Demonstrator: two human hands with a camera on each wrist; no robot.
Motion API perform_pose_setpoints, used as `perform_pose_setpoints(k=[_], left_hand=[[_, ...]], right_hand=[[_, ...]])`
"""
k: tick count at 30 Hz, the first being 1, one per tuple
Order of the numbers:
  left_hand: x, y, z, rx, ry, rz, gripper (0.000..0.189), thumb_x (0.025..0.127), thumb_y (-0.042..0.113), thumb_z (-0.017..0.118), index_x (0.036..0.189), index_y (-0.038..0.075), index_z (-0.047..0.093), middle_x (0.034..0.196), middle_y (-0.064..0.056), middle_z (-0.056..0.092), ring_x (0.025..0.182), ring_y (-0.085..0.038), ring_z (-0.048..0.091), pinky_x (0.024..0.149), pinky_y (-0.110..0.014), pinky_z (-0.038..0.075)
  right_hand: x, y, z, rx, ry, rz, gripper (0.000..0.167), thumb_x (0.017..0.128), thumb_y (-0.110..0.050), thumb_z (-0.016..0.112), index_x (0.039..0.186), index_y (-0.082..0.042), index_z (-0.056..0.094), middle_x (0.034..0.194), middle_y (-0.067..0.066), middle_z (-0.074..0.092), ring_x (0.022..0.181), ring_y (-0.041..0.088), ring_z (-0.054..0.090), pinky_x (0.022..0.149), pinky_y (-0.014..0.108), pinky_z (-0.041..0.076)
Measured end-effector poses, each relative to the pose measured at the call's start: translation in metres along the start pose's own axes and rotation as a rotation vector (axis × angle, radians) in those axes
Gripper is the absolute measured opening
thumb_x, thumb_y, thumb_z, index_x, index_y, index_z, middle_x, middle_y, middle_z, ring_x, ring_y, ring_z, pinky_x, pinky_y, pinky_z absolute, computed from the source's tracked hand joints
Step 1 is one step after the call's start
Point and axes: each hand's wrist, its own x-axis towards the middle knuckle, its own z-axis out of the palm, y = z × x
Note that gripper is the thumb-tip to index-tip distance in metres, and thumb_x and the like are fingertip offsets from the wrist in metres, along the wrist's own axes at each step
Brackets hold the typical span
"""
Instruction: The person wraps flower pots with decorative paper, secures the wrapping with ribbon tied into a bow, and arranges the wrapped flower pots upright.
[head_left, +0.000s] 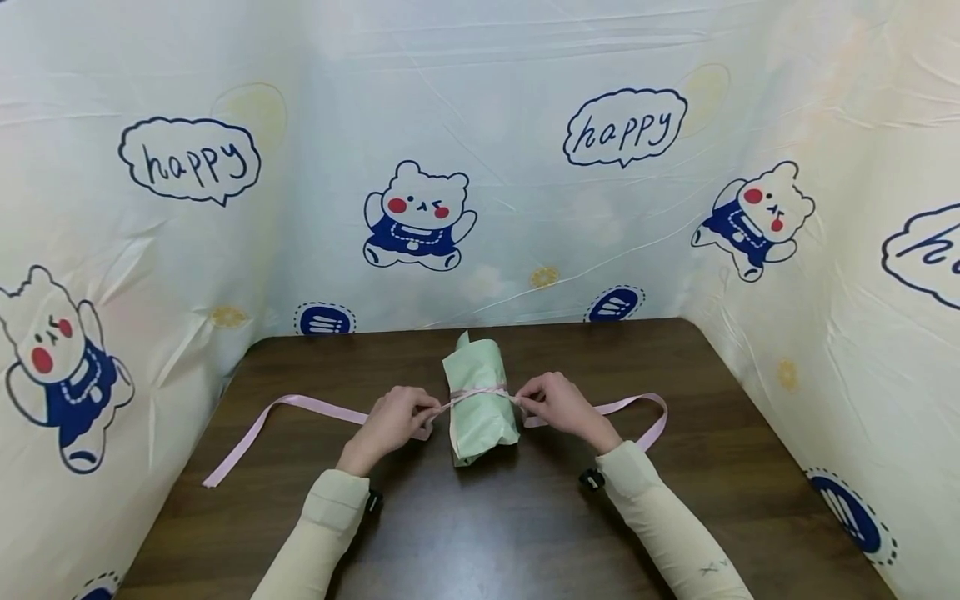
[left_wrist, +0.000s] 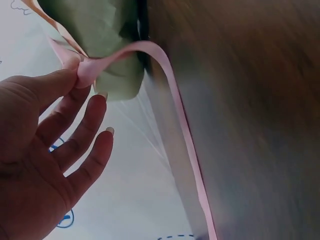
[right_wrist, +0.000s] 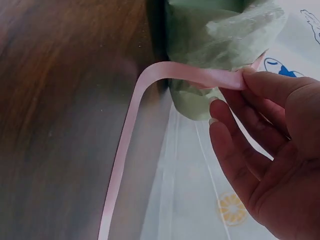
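A bundle wrapped in pale green paper [head_left: 483,427] lies lengthwise on the table, with a pink ribbon [head_left: 324,407] passing across its middle. At the bundle's left side my left hand [head_left: 393,419] pinches the ribbon between thumb and index finger; the other fingers are loosely bent in the left wrist view. My right hand [head_left: 561,404] pinches the ribbon at the right side in the same way. The ribbon is drawn out between both hands over the paper. In the right wrist view, clear tape [right_wrist: 245,30] seems to shine on the green paper.
The loose left ribbon end stretches over the dark wooden table [head_left: 637,533] toward its left edge. On the right, the other tail curls back near my forearm. A pale printed cloth [head_left: 517,208] hangs behind the table and along both sides.
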Motion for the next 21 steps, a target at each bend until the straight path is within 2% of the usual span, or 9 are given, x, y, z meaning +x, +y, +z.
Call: perform_pose_setpoints(k=[5, 13, 16, 21], left_hand=[[-0.001, -0.008, -0.001, 0.010, -0.001, -0.010, 0.008, 0.093, 0.017, 0.075, 0.097, 0.016, 0.082, 0.083, 0.012, 0.069, 0.074, -0.007, 0.059, 0.066, -0.033, 0.051], [-0.002, -0.016, -0.002, -0.036, -0.026, -0.017, 0.009, 0.093, 0.017, 0.075, 0.099, 0.017, 0.082, 0.087, 0.010, 0.072, 0.075, -0.007, 0.060, 0.069, -0.033, 0.052], [-0.001, -0.020, -0.003, -0.107, -0.051, -0.017, 0.009, 0.094, 0.015, 0.074, 0.099, 0.015, 0.081, 0.088, 0.008, 0.072, 0.077, -0.009, 0.060, 0.070, -0.032, 0.052], [0.001, -0.024, -0.008, -0.295, -0.139, -0.010, 0.013, 0.098, 0.012, 0.067, 0.100, 0.004, 0.077, 0.087, 0.000, 0.072, 0.078, -0.013, 0.061, 0.074, -0.031, 0.053]], right_hand=[[0.003, 0.001, 0.002, -0.009, -0.005, 0.017, 0.013, 0.098, -0.019, 0.070, 0.098, -0.015, 0.082, 0.089, -0.005, 0.075, 0.072, 0.014, 0.064, 0.062, 0.026, 0.054], [0.004, 0.006, 0.002, -0.002, -0.014, 0.042, 0.012, 0.097, -0.020, 0.071, 0.097, -0.018, 0.082, 0.087, -0.006, 0.075, 0.070, 0.016, 0.062, 0.058, 0.026, 0.051], [0.006, 0.008, 0.002, 0.026, -0.016, 0.017, 0.013, 0.098, -0.018, 0.070, 0.098, -0.016, 0.082, 0.088, -0.004, 0.076, 0.069, 0.015, 0.062, 0.059, 0.026, 0.052], [0.009, 0.011, 0.004, 0.046, -0.044, -0.005, 0.012, 0.099, -0.016, 0.068, 0.098, -0.015, 0.080, 0.091, -0.004, 0.075, 0.072, 0.011, 0.062, 0.065, 0.025, 0.054]])
